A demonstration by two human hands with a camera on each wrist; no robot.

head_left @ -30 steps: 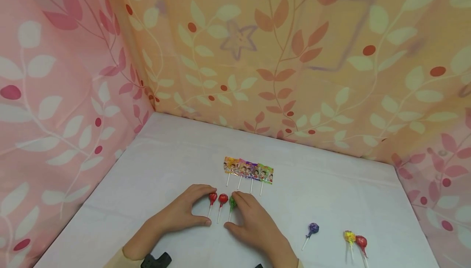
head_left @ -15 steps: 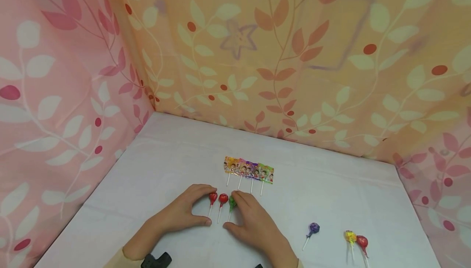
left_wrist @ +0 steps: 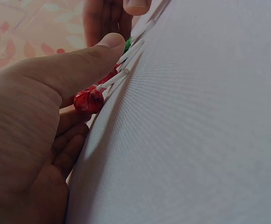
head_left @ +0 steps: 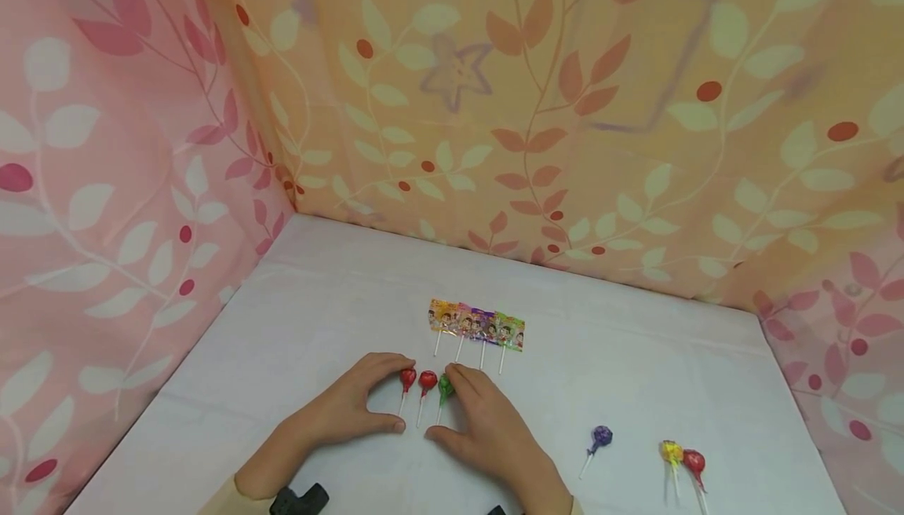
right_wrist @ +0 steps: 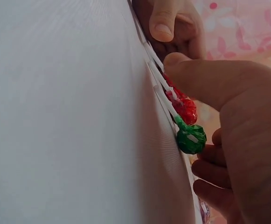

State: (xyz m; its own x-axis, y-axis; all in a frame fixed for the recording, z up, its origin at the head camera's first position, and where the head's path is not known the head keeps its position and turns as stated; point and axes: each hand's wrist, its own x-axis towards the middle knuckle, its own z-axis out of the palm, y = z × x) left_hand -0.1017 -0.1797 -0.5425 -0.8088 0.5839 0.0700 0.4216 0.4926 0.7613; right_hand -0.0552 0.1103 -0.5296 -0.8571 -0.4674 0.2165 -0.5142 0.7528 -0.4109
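Three wrapped lollipops lie side by side on the white table (head_left: 332, 279): a red lollipop (head_left: 407, 378), a middle red lollipop (head_left: 427, 382) and a green lollipop (head_left: 444, 389). To their left is my left hand (head_left: 346, 405), its fingertips at the outer red head and its thumb near the sticks. My right hand (head_left: 494, 429) lies on the other side, fingers against the green head (right_wrist: 191, 138), thumb spread apart from them. Neither hand pinches a lollipop. In the left wrist view the thumb partly hides the red heads.
Behind the three lies a row of several flat-wrapped lollipops (head_left: 476, 325) with sticks toward me. Off to the right are a purple lollipop (head_left: 601, 437), a yellow lollipop (head_left: 672, 453) and another red lollipop (head_left: 694, 464). Patterned cloth (head_left: 523, 107) walls the table's back and sides.
My right thumb has shifted slightly left toward the stick ends. The left hand and the lollipops stay where they were; the head view has tilted a little.
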